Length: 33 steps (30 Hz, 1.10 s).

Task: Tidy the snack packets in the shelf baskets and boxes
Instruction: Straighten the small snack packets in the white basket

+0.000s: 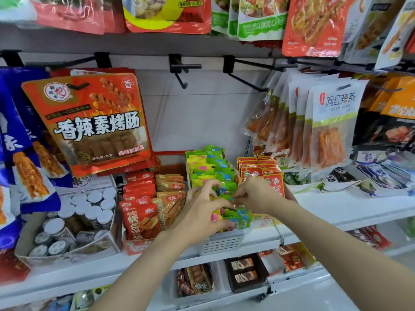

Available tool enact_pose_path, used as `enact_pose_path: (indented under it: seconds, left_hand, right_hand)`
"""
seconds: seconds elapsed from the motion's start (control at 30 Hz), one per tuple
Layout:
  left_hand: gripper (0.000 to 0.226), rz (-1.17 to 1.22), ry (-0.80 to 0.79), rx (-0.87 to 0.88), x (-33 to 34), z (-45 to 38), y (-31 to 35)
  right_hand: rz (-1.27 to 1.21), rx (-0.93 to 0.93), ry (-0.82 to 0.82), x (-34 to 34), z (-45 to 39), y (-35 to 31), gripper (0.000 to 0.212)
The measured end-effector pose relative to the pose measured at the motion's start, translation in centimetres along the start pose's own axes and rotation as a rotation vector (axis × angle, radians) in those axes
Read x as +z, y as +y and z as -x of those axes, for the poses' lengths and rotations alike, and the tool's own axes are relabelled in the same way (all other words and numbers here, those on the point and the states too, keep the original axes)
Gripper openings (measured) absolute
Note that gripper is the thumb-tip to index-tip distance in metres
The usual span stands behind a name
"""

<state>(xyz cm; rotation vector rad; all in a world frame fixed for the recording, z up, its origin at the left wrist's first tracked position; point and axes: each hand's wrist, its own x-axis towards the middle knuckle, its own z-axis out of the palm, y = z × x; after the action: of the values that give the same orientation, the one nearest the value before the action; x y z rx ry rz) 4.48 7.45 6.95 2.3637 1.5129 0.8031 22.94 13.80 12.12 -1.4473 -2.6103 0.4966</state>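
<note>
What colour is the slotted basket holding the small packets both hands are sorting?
White, or very pale grey; the head view shows the basket front clearly, below the hands.

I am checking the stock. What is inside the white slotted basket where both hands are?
The white slotted basket holds small green, yellow and blue packets standing in rows. The left hand and right hand cover the middle packets; the basket's bottom is hidden.

Orange-red hanging packet [89, 122], at 9 o'clock: "香辣素烤肠", a "香" at its top corner, "调味面制品" and "38克" along the bottom. White hanging packet [334, 122], at 3 o'clock: "网红辣条". Other print too blurred or small to read.
</note>
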Motion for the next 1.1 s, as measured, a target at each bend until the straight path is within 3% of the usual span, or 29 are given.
enact_pose_path:
  seconds: [0.17,0.3,0.43,0.7,0.9,1.0,1.1]
  left_hand:
    - [0.045,-0.115,-0.111,0.009,-0.7,-0.7,0.1]
    - [0.043,-0.116,-0.060,0.048,-0.4,-0.3,0.1]
    - [0.041,-0.105,-0.029,0.074,-0.1,0.0,0.1]
    - [0.040,-0.098,-0.027,0.054,-0.2,0.1,0.3]
    - [0.044,-0.133,-0.060,-0.001,-0.5,-0.2,1.2]
    - [0.067,-0.129,-0.129,-0.099,-1.1,-1.0,2.1]
    - [0.089,0.088,-0.096,-0.249,-2.0,-1.9,3.8]
  right_hand:
    - [-0.073,0.035,-0.086,-2.1,-0.8,0.6,0.018]
    - [-0.006,0.037,0.249,-2.7,-1.3,0.6,0.016]
    - [0.072,0.051,0.168,-0.9,-1.9,-0.3,0.027]
    - [0.176,0.084,0.183,-0.8,-0.7,0.1,0.018]
    - [-0.385,0.052,0.285,-7.6,4.1,1.8,0.013]
    - [-0.497,0.046,0.389,-11.1,5.9,1.2,0.011]
    - [-0.671,0.076,0.411,-13.6,7.2,0.4,0.009]
